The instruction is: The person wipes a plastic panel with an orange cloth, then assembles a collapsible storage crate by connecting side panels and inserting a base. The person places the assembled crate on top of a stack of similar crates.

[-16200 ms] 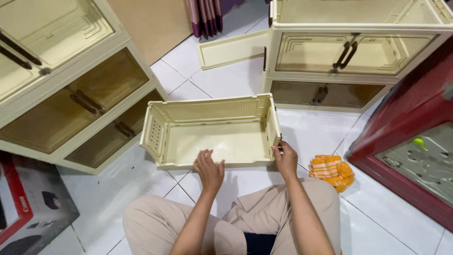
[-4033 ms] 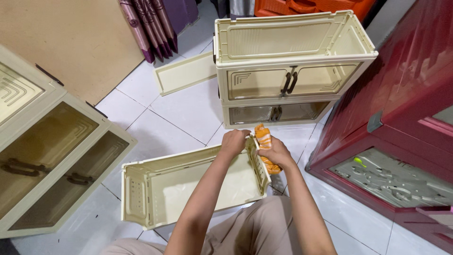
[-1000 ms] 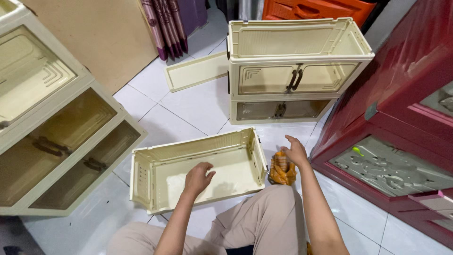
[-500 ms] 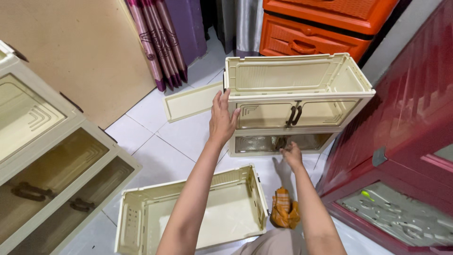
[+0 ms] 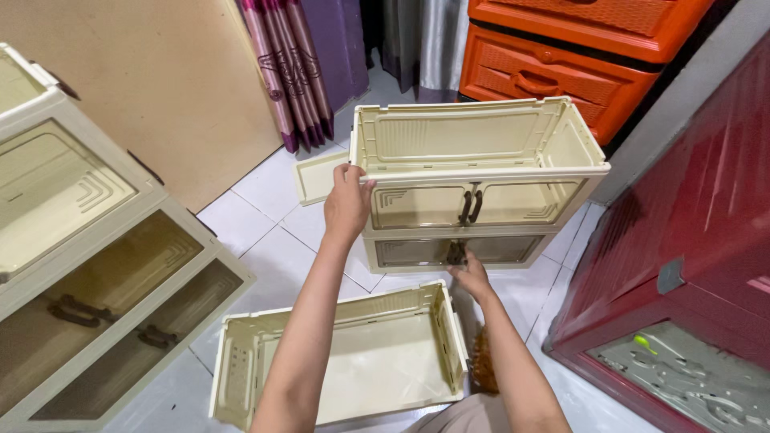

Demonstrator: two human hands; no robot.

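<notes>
— From the head view, what is held?
— The cream cabinet [image 5: 473, 188] on the tiled floor [image 5: 265, 232] is gripped at its top left corner by the left hand [image 5: 348, 202]; the lower door handle [image 5: 455, 253] is touched by the right hand [image 5: 472, 277], though whether its fingers are closed cannot be told.
— How is it done well?
— The top should be steadied while the door is worked. Translucent doors and dark handles are seen.

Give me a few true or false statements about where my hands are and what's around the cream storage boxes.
1. The left hand grips the top corner of the stacked cream cabinet. True.
2. The right hand reaches the handle of the lower door. True.
3. The loose cream tray on the floor is full of clothes. False: it is empty.
4. The drawers behind the cabinet are blue. False: they are orange.
</notes>
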